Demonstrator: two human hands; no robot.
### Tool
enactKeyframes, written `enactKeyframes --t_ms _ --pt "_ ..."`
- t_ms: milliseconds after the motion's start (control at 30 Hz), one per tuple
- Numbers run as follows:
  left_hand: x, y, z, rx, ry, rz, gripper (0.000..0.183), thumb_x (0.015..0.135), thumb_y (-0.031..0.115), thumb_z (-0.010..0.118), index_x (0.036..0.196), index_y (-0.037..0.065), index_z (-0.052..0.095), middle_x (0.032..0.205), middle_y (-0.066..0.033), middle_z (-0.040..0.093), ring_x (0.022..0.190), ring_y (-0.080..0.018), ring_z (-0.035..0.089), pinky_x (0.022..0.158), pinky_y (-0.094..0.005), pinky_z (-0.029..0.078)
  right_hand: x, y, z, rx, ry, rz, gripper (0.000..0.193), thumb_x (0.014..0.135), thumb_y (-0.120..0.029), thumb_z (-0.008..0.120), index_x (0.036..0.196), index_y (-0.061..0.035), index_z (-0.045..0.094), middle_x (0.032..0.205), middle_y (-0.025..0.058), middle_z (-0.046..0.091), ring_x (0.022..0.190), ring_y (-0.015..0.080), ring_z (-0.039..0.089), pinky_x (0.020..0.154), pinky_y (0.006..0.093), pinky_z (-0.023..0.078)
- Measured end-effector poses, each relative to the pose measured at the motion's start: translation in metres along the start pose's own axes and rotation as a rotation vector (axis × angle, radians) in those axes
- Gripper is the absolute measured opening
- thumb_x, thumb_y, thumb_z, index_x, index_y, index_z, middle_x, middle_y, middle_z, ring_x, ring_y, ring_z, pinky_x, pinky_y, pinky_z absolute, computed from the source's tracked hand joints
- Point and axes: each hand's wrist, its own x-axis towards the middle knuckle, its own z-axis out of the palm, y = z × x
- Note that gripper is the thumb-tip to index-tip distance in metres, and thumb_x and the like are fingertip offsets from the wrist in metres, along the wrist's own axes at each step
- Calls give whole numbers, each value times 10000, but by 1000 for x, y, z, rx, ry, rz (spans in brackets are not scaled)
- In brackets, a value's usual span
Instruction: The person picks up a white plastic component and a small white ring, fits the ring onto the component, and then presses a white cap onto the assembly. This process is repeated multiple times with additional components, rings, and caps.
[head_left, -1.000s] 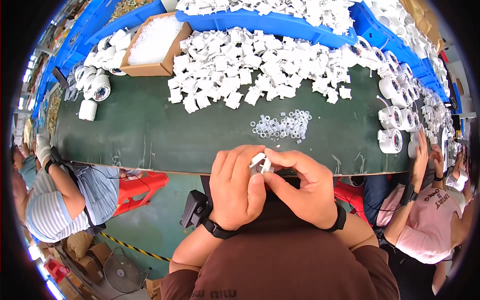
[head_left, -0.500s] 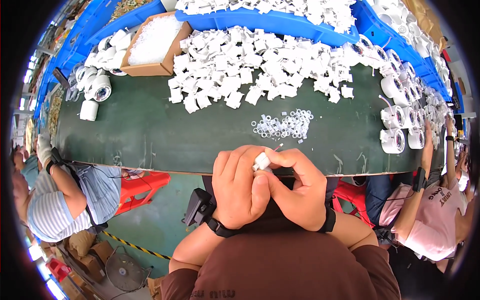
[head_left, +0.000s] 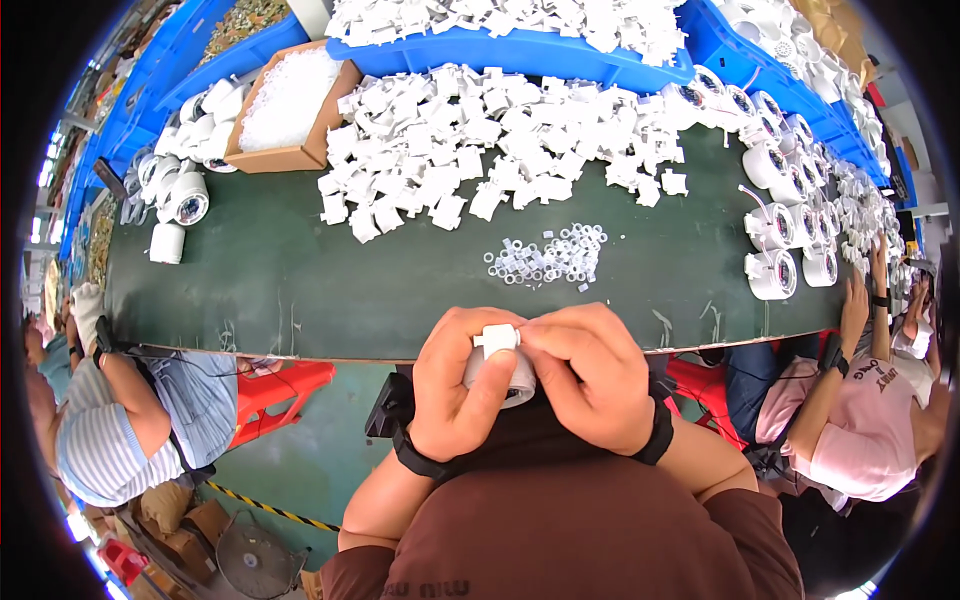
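Observation:
Just off the table's near edge, my left hand is wrapped round a white cylindrical housing, its thumb lying across the front. A small white plastic bracket stands at the top of the housing, between the left thumb and fingers. My right hand is closed, its thumb and index fingertips pinched together against the bracket's right side. Whatever lies between those fingertips is hidden. Beyond the hands, a small heap of clear plastic rings rests on the dark green table.
A large pile of white brackets lies behind the rings, before a blue bin. A cardboard box holds clear pieces. Round white housings stand at right and left. People sit on both sides, with red stools.
My hands have turned the held part, so the housing below the bracket now shows. The thin wire seen earlier at the fingertips is out of sight. The whole view has shifted slightly.

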Motion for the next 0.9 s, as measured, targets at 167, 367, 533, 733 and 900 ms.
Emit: enactKeyframes --t_ms 167,367,533,733,900 --pt "7 5 -1 460 63 328 254 816 69 718 1059 9 676 992 -129 720 790 -306 634 740 -378 511 8 -1 -14 110 -147 74 188 844 82 727 1012 0 709 992 119 715 842 283 670 719 362 542" --pt "12 10 -5 675 -19 345 294 783 107 779 1059 65 686 1042 -54 719 827 -271 609 737 -384 478 29 48 -51 -429 -92 160 111 896 12 697 1004 0 720 939 138 697 828 326 662 735 377 534" --pt "13 17 -1 697 -47 296 283 772 58 767 1045 63 694 1056 -94 721 866 -317 621 765 -399 499 21 71 -40 -460 12 216 99 899 -8 717 996 10 721 932 129 666 781 275 653 688 339 524" --pt "10 18 -1 661 -17 251 300 762 76 785 1054 79 717 1116 -90 681 918 -306 615 780 -400 502 23 63 -42 -335 36 349 60 911 0 720 969 14 714 903 95 650 771 195 649 689 302 512" --pt "11 15 -1 666 -98 247 328 749 87 795 1069 83 724 1117 -83 672 928 -308 609 790 -405 506 17 11 -53 235 -195 455 111 897 40 734 985 -26 752 941 43 656 875 128 613 789 272 491"
